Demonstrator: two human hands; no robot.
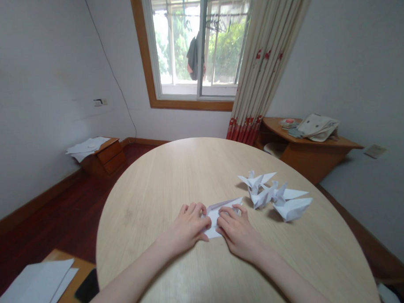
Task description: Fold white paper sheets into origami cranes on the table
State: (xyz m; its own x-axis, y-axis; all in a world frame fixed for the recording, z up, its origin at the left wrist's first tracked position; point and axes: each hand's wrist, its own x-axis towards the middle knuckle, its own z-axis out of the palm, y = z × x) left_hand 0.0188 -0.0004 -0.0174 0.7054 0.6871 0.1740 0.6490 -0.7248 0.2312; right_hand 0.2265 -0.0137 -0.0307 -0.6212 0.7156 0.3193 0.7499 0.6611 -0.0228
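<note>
A partly folded white sheet of paper [212, 232] lies on the round wooden table [150, 184] between my hands. One long flap along its far edge stands slightly raised. My left hand [192, 223] is closed at the paper's left edge, its fingers curled and thumb near the close edge. Bent over the paper's right part, my right hand [237, 230] presses and grips it with curled fingers. Both hands hide some of the folds. Just right of the right hand stand several white paper cranes [292, 209] grouped together with wings spread.
At lower left, white paper sheets [34, 285] and a dark phone-like object [88, 287] lie on a low wooden surface. A small cabinet [111, 157] stands against the left wall. A wooden desk [308, 156] with a cloth bag [318, 126] is at right, beside the curtain [268, 61].
</note>
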